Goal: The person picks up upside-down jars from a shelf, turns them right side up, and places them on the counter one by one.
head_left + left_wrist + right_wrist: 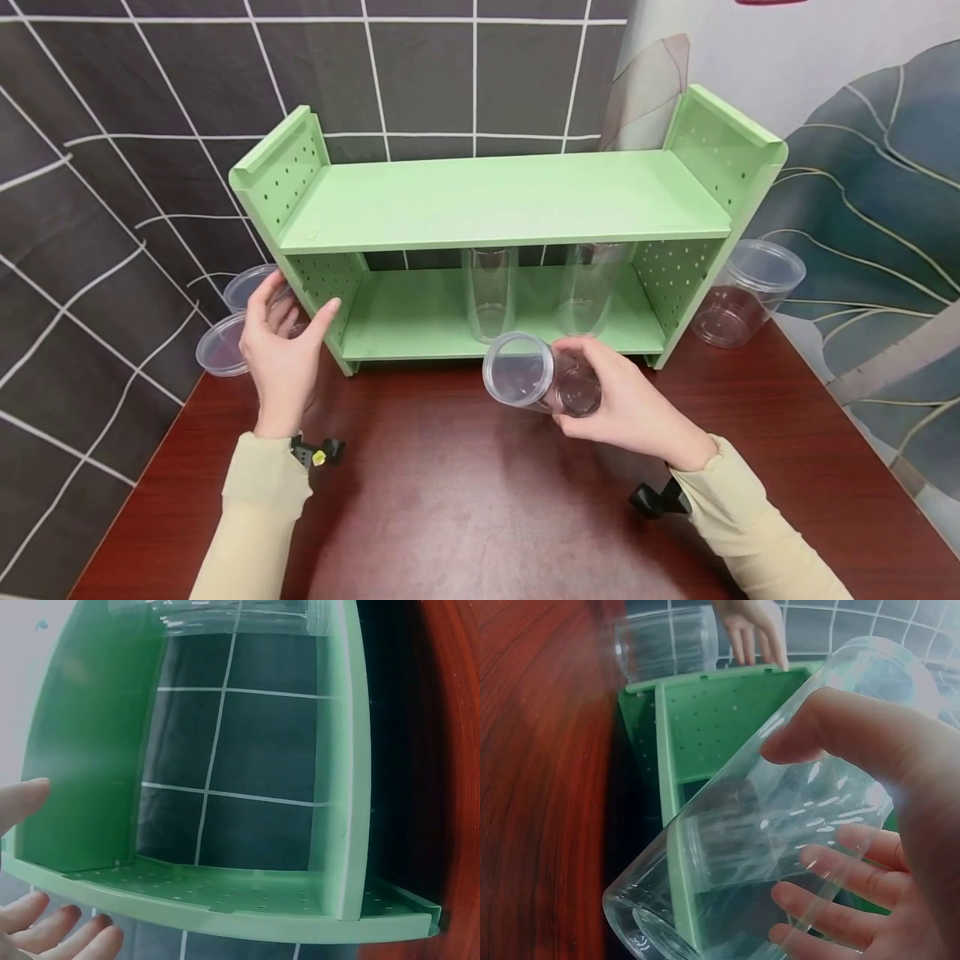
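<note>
My right hand (637,408) grips a clear lidded plastic jar (517,369) in front of the shelf, tilted with its lid toward the left. In the right wrist view, thumb and fingers wrap the wall of this jar (727,825). At the green shelf's left side panel, my left hand (281,362) hovers with fingers spread loosely and the thumb apart. Just beyond it stand two more clear jars, a front jar (223,346) and a back jar (249,287), partly hidden by the hand. The left wrist view shows the left fingers (71,941) holding nothing.
The green two-tier shelf (495,204) stands on a red-brown table (450,500). On its lower tier are two clear jars, one near the middle (491,304) and one further right (587,296). Another lidded jar (750,292) stands outside the right panel. A dark tiled wall covering (420,75) is behind.
</note>
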### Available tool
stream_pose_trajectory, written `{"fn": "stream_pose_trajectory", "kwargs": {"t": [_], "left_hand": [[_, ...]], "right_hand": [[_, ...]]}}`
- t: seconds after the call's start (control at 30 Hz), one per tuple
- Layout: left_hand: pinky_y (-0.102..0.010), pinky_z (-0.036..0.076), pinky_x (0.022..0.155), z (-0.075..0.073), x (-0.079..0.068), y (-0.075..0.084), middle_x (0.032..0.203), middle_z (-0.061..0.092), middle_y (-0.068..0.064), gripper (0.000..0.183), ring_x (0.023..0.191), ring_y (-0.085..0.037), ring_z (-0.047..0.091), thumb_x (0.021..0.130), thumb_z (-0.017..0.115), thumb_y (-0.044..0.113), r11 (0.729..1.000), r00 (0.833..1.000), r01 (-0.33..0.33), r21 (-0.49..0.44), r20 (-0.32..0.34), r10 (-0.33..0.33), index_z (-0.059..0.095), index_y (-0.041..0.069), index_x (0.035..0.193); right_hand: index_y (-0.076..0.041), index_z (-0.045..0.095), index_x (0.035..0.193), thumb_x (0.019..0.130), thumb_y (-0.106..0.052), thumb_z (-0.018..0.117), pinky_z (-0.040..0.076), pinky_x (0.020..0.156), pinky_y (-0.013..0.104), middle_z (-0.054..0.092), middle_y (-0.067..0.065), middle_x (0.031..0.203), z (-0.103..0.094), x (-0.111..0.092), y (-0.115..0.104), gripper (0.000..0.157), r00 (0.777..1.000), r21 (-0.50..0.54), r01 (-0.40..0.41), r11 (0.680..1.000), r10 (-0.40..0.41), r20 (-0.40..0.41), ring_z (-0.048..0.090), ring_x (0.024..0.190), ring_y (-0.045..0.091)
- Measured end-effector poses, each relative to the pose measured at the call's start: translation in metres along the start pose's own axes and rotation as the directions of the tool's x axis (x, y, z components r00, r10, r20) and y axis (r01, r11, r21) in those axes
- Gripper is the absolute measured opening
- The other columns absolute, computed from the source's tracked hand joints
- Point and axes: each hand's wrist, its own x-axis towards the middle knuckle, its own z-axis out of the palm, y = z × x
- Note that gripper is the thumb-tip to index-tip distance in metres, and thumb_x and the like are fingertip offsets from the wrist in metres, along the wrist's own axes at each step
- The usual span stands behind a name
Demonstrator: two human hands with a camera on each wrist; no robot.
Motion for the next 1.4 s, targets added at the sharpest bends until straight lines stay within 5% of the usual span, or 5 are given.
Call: {"fn": "stream_pose_trajectory", "kwargs": {"t": [0.37, 0.6, 0.93, 1.3, 1.4], "left_hand": [[-0.028, 0.057, 0.091, 0.001, 0.008, -0.002, 0.125, 0.068, -0.007, 0.056, 0.103, -0.022, 0.068, 0.081, 0.088, 0.014, 1.0, 0.999, 0.024, -0.008, -0.022, -0.024, 0.064, 0.008, 0.132], [-0.02, 0.058, 0.077, 0.003, 0.016, -0.001, 0.116, 0.07, -0.002, 0.049, 0.084, -0.008, 0.069, 0.083, 0.087, 0.023, 0.993, 0.998, -0.001, 0.12, -0.063, 0.009, 0.066, 0.004, 0.123], [-0.014, 0.056, 0.07, 0.016, 0.01, 0.026, 0.105, 0.074, -0.012, 0.031, 0.07, 0.005, 0.064, 0.082, 0.081, -0.003, 0.97, 0.979, -0.057, 0.238, -0.177, 0.101, 0.067, -0.007, 0.11], [-0.012, 0.055, 0.067, 0.014, 0.018, -0.002, 0.104, 0.075, -0.01, 0.028, 0.07, 0.004, 0.064, 0.085, 0.079, -0.001, 0.959, 0.973, -0.068, 0.277, -0.193, 0.125, 0.068, -0.006, 0.111], [-0.012, 0.056, 0.067, 0.013, 0.021, -0.007, 0.103, 0.075, -0.007, 0.029, 0.071, 0.005, 0.064, 0.085, 0.08, 0.002, 0.958, 0.974, -0.076, 0.276, -0.186, 0.131, 0.069, -0.004, 0.112]], "right_hand": [[-0.014, 0.052, 0.136, 0.067, -0.006, 0.09, 0.053, 0.088, 0.033, 0.066, -0.004, 0.121, -0.009, -0.003, 0.003, 0.079, 0.999, 0.076, 0.009, 0.997, -0.005, -0.048, 0.063, 0.104, 0.015], [-0.009, 0.052, 0.135, 0.063, 0.001, 0.093, 0.053, 0.095, 0.026, 0.066, 0.003, 0.123, -0.021, -0.007, 0.006, 0.083, 0.993, 0.112, 0.023, 0.993, -0.009, -0.121, 0.063, 0.109, 0.015], [-0.009, 0.051, 0.136, 0.063, 0.003, 0.095, 0.054, 0.084, 0.018, 0.067, 0.003, 0.122, -0.038, -0.018, 0.012, 0.086, 0.976, 0.098, -0.064, 0.993, 0.082, -0.201, 0.066, 0.103, 0.008], [-0.001, 0.048, 0.136, 0.058, 0.013, 0.093, 0.048, 0.093, 0.011, 0.059, 0.0, 0.124, -0.069, -0.031, 0.021, 0.091, 0.933, 0.088, -0.136, 0.987, 0.158, -0.323, 0.058, 0.113, 0.005], [0.0, 0.046, 0.137, 0.06, 0.017, 0.089, 0.051, 0.086, 0.011, 0.058, 0.002, 0.119, -0.079, -0.034, 0.023, 0.09, 0.923, 0.094, -0.146, 0.985, 0.169, -0.346, 0.062, 0.101, 0.011]]}}
